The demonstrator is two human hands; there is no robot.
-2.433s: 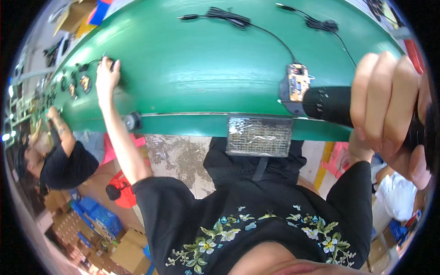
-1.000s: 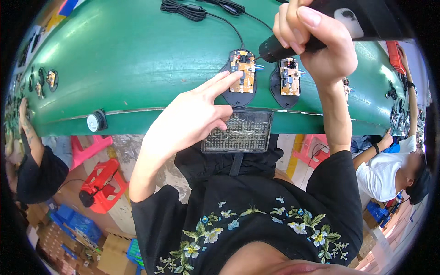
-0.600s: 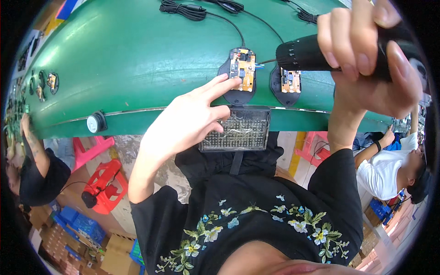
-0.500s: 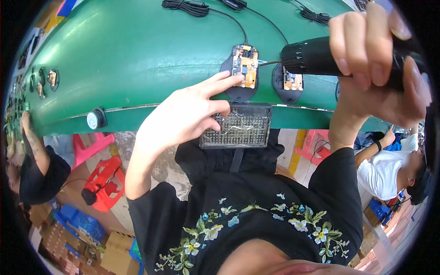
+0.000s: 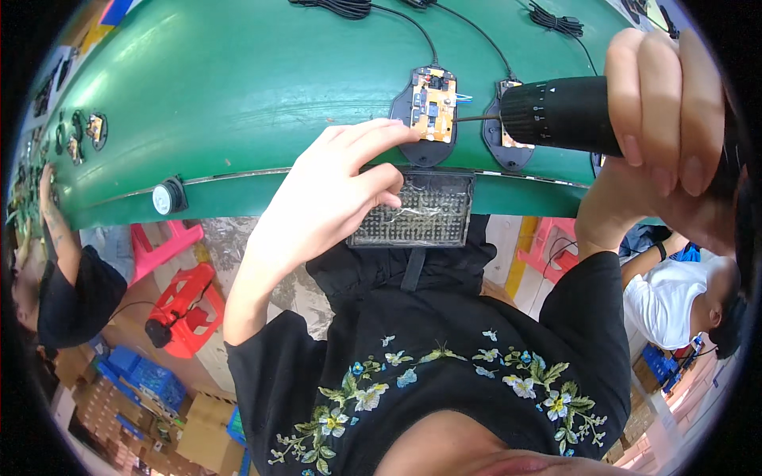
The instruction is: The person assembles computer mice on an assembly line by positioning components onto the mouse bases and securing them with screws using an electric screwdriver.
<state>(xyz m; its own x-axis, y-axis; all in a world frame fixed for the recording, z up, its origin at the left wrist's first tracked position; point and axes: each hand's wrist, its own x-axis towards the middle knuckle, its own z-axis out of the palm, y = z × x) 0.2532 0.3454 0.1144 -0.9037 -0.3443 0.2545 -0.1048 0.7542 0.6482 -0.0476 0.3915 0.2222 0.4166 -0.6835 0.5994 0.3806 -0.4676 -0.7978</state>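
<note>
An opened computer mouse (image 5: 433, 152), a black oval base with a cable, lies near the table's front edge, an orange circuit board (image 5: 439, 125) exposed on it. My left hand (image 5: 337, 178) reaches in from the left; its outstretched fingers touch the board's left edge while the lower ones curl loosely. In my right hand (image 5: 663, 119) is a black electric screwdriver (image 5: 556, 117), held nearly level, its thin bit pointing left at the board. Whether the bit touches a screw cannot be made out. A second opened mouse (image 5: 512, 155) lies partly behind the screwdriver.
A gridded tray (image 5: 421, 234) hangs at the table's front edge, just below the mouse. Coiled cables (image 5: 556, 20) lie along the far side of the green table (image 5: 238, 103). A round white-faced device (image 5: 164, 198) sits at the left edge. Other people sit at both sides.
The screwdriver has shifted slightly right and toward me with my right hand. My left fingers have drawn closer together at the board's left edge. The whole view has shifted a little.
</note>
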